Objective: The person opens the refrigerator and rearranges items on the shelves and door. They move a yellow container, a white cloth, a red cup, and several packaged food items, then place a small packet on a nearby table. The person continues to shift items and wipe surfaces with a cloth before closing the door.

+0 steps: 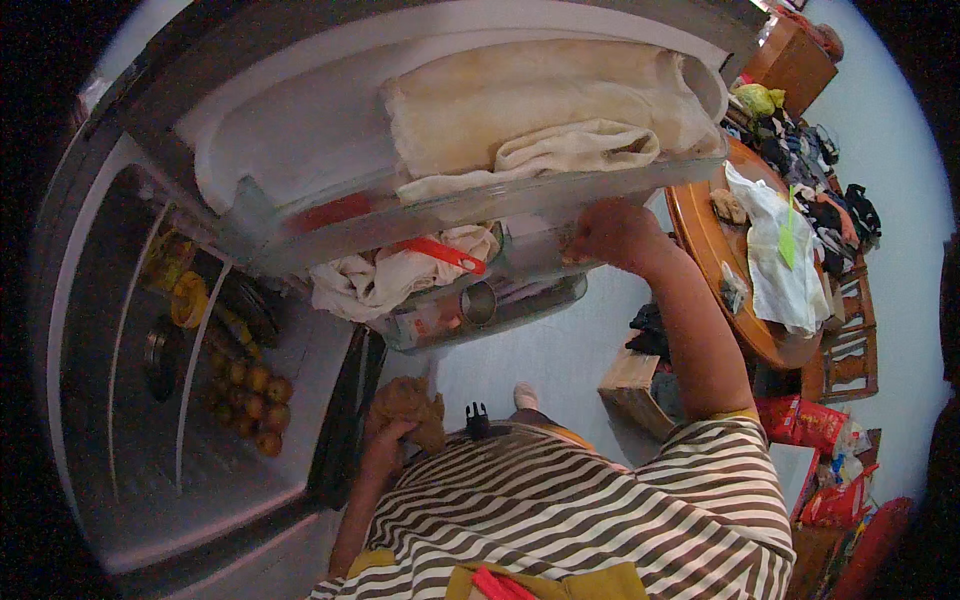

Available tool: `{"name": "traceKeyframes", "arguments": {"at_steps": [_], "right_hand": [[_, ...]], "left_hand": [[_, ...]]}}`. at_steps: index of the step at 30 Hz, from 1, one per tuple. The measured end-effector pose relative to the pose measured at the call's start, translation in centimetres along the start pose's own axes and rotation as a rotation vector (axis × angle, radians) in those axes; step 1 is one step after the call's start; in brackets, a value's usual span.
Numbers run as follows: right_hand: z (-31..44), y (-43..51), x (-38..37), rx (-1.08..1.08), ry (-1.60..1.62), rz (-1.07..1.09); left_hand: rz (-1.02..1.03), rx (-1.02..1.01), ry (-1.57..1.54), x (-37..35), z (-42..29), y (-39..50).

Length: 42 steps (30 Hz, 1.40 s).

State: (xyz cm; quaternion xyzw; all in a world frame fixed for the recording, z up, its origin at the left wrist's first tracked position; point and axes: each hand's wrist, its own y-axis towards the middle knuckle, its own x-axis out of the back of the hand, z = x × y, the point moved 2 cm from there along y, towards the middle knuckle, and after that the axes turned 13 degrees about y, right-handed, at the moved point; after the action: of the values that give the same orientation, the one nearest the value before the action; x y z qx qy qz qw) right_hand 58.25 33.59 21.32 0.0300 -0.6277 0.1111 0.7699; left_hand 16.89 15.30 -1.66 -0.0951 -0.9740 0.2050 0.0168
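My left hand (388, 437) grips a crumpled brown cloth (409, 401) low beside my body, near the edge of the open refrigerator. My right hand (616, 232) reaches to the right end of the middle clear door shelf (532, 232). Its fingers are partly hidden, so whether they hold something is unclear. In that shelf lie a crumpled off-white cloth (382, 281) and a red strip-like item (442, 255). On the shelf above rests a large folded beige cloth (540, 105). The lowest door shelf (517, 304) holds a packet with writing (427, 322).
Inside the refrigerator (247, 487) are several round fruits (251, 401), a yellow ring-shaped item (189, 300) and a round lidded container (160, 358). To the right stand a wooden table (697, 217) bearing a white cloth (780, 277), a carton (634, 379) and red bags (799, 424).
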Motion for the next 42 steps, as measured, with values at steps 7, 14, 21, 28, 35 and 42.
{"name": "traceKeyframes", "arguments": {"at_steps": [7, 14, 21, 28, 35, 42], "right_hand": [[0.8, -1.3, -0.6, -0.162, -0.064, -0.139], [1.1, -0.5, -0.9, -0.202, -0.101, -0.077], [0.9, -0.4, -2.0, -0.196, 0.096, -0.11], [0.4, -2.3, -3.3, -0.137, 0.381, -0.26], [-1.0, -7.1, -5.0, 0.318, 1.246, -0.823], [-9.5, -14.1, -13.7, 0.034, 1.666, -0.681]], "left_hand": [[0.026, 0.133, -0.152, -0.1, 2.4, 1.9], [0.099, 0.054, -0.266, -0.7, 2.4, 1.7], [0.249, -0.102, 0.086, 0.3, 8.0, 3.2], [0.18, -0.193, 0.622, -0.2, 5.8, 1.3], [-0.209, 0.249, -0.274, -5.5, 1.4, -0.7], [-0.165, 0.236, -0.168, -9.4, 1.0, -0.2]]}}
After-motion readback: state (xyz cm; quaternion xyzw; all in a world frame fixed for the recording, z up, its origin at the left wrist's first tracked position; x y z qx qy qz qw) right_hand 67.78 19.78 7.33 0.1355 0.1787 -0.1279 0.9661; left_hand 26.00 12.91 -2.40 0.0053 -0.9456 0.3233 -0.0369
